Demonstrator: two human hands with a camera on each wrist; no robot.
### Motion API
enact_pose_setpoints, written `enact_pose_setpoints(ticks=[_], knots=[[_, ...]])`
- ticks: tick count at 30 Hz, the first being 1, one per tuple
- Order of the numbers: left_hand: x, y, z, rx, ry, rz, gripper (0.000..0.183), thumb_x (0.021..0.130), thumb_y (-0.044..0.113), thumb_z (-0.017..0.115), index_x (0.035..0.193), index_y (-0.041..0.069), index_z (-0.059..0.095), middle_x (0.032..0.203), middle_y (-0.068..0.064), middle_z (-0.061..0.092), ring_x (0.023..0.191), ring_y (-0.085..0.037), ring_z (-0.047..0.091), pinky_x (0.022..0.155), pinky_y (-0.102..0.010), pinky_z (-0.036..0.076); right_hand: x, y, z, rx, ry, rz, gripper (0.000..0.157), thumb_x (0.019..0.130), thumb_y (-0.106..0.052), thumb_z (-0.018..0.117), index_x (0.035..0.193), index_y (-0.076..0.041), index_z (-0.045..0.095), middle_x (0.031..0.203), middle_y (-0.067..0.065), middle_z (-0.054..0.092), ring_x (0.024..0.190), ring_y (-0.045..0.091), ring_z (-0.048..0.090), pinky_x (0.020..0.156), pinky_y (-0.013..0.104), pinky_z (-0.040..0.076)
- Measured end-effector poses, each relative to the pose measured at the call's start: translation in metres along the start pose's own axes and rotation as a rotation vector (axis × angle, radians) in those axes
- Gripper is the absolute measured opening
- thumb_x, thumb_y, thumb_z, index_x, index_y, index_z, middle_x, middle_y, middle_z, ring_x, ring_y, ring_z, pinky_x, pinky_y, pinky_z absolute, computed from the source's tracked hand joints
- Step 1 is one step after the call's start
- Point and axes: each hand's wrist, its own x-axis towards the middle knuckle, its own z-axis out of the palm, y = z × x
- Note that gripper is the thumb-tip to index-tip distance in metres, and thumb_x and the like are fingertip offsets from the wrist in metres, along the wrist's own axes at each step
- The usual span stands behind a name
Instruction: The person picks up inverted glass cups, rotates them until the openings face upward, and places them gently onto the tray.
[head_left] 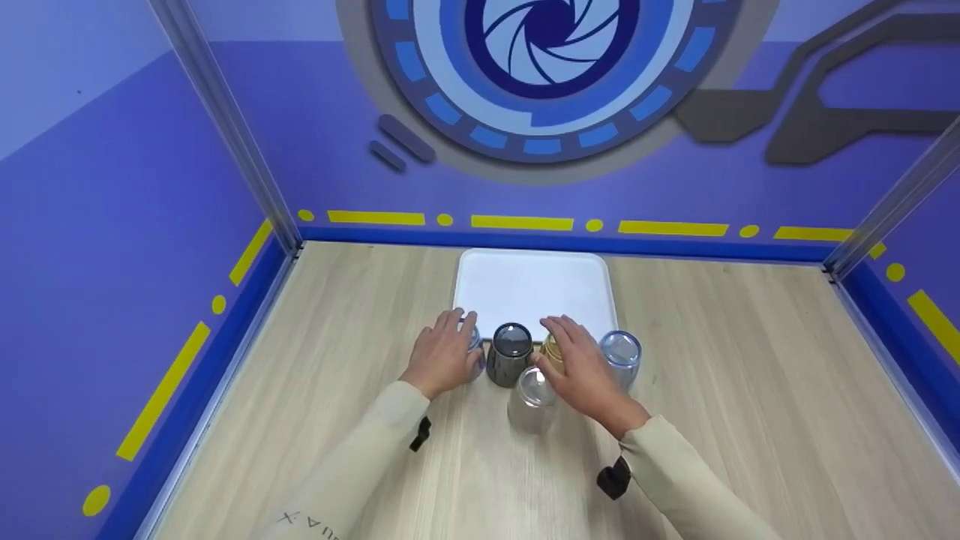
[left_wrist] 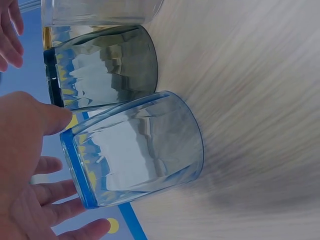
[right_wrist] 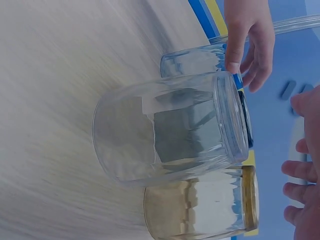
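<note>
Several drinking glasses stand close together, apparently upside down. My left hand (head_left: 444,352) is around the top of the left blue glass (left_wrist: 140,150), thumb on the near side and fingers spread on the far side; firm contact is unclear. My right hand (head_left: 587,371) hovers with spread fingers beside the amber glass (right_wrist: 200,205), and a gap shows between them in the right wrist view. Between the hands stands a dark grey glass (head_left: 510,360), with a clear glass (head_left: 531,409) nearer to me. Another blue glass (head_left: 622,356) stands right of my right hand, partly covered by it.
A white tray (head_left: 532,285) lies just behind the glasses, near the back wall. The wooden table (head_left: 750,390) is bounded by blue printed panels (head_left: 120,225) with metal corner posts (head_left: 225,120).
</note>
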Motion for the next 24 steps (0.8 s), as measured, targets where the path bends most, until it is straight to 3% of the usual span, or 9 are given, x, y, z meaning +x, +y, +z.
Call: enact_pose_setpoints(ticks=[14, 24], knots=[[-0.0009, -0.0023, 0.0046, -0.042, 0.002, 0.011, 0.052, 0.097, 0.028, 0.056, 0.143, 0.007, 0.044, 0.143, -0.017, 0.047, 0.133, -0.031, 0.045, 0.096, -0.051, 0.048, 0.0017, -0.0013, 0.0047, -0.017, -0.018, 0.006, 0.057, 0.095, -0.042, 0.057, 0.144, -0.016, 0.043, 0.149, 0.009, 0.043, 0.143, 0.031, 0.034, 0.116, 0.051, 0.030], [-0.0021, -0.0014, 0.0025, -0.010, 0.006, 0.028, 0.046, 0.097, 0.025, 0.056, 0.141, 0.013, 0.048, 0.142, -0.017, 0.047, 0.132, -0.031, 0.046, 0.094, -0.049, 0.050, 0.0032, -0.0025, 0.0063, 0.004, -0.007, 0.001, 0.055, 0.095, -0.036, 0.059, 0.144, -0.015, 0.044, 0.148, 0.009, 0.045, 0.142, 0.031, 0.035, 0.115, 0.051, 0.030]])
